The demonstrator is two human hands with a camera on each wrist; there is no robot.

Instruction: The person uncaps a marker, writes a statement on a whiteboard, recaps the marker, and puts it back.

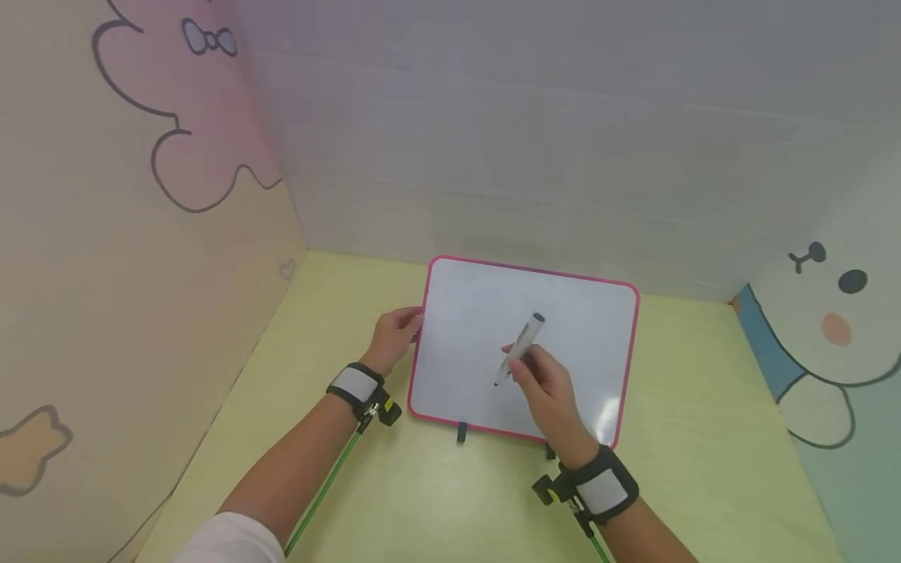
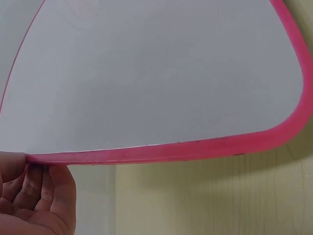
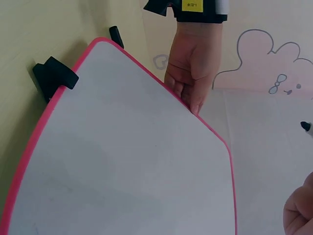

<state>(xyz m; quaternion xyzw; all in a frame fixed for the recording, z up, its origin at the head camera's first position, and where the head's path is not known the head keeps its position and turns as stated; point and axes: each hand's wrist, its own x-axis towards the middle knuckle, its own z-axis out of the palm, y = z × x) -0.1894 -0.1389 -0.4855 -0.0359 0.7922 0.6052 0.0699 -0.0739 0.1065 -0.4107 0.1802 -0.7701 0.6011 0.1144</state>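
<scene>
A whiteboard (image 1: pixel 464 313) with a pink frame leans back on black feet (image 1: pixel 461 432) on the table. My left hand (image 1: pixel 393 336) pinches its left edge, thumb at the front and fingers behind, as the left wrist view shows of that hand (image 2: pixel 41 196). In my right hand (image 1: pixel 545 383) is a white marker (image 1: pixel 524 338), held between thumb and fingers in front of the board. Its dark tip (image 1: pixel 496 384) is bare and points down to the left; the dark end is up. Only part of the right hand (image 3: pixel 299 205) and the marker's tip (image 3: pixel 305 126) enter the right wrist view.
The pale yellow-green table (image 1: pixel 704 438) runs back to a plain light wall (image 1: pixel 563 156). Cartoon drawings cover the left wall (image 1: pixel 204 234) and the right wall (image 1: pixel 831 328). Black wrist straps (image 1: pixel 355 385) with small cameras and green cables sit on both arms.
</scene>
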